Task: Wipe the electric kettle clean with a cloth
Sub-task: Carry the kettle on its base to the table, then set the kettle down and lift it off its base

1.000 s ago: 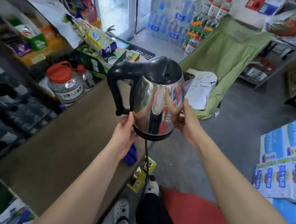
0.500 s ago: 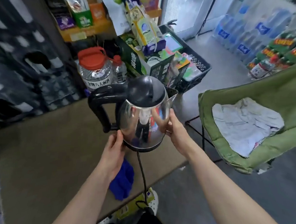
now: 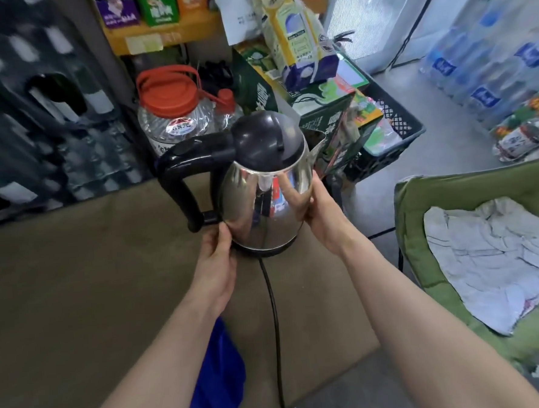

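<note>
kettle (image 3: 263, 201) lowered onto table (image 3: 78, 294), jar (image 3: 171, 115) behind

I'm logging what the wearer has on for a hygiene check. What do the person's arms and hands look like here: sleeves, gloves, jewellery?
Both forearms are bare right down to the frame's lower edge: no sleeve shows. The left hand and right hand wear no gloves, and no ring, watch or bracelet is visible on them.
</note>
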The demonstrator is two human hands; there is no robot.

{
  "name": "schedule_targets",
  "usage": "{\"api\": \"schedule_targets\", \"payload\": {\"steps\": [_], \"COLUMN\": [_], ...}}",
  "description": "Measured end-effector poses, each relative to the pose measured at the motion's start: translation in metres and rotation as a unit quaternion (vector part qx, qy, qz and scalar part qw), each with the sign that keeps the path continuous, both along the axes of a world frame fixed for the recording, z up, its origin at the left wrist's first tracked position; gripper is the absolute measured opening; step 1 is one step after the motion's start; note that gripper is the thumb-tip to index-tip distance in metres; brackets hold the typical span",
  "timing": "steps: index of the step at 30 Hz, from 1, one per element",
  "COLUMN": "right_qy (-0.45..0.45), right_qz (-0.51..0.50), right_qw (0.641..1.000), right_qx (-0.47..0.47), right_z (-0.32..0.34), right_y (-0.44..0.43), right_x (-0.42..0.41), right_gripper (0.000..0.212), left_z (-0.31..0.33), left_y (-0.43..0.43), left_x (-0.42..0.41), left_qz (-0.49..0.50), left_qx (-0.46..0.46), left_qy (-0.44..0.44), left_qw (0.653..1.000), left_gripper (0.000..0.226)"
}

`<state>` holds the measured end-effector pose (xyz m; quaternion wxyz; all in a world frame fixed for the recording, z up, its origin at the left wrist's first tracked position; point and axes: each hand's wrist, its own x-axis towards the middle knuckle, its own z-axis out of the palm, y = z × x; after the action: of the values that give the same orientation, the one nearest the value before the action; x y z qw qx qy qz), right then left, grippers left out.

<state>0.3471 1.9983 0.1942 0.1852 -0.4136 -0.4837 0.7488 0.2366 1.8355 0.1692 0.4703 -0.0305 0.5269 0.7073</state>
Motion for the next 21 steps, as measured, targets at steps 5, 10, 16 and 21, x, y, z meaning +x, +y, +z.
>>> {"api": "schedule_targets", "payload": {"steps": [5, 10, 16, 21], "right_qy": [-0.008, 0.059, -0.013, -0.029], "right_qz": [-0.017, -0.019, -0.067, -0.077], "right_qw": [1.0, 0.998, 0.997, 0.986], "right_qx": [0.001, -0.03, 0.038, 0.144], "right_z": [-0.018, -0.034, -0.032, 0.011], "right_y": [0.025, 0.025, 0.023, 0.012], "right_x": [-0.017, -0.024, -0.021, 0.004], "right_gripper": [0.06, 0.041, 0.03, 0.035], "left_z": [-0.011, -0.032, -0.033, 0.017], "left_y": [0.026, 0.021, 0.011, -0.018], "left_x": [-0.01, -0.008, -0.02, -0.025], "left_qz": [0.024, 0.036, 0.018, 0.061], "left_qx": [-0.008, -0.039, -0.104, -0.2], "left_qy": [0.023, 0.039, 0.088, 0.252], "left_qw": [0.999, 0.998, 0.99, 0.945], "left_gripper": [0.041, 0.047, 0.038, 0.067]}}
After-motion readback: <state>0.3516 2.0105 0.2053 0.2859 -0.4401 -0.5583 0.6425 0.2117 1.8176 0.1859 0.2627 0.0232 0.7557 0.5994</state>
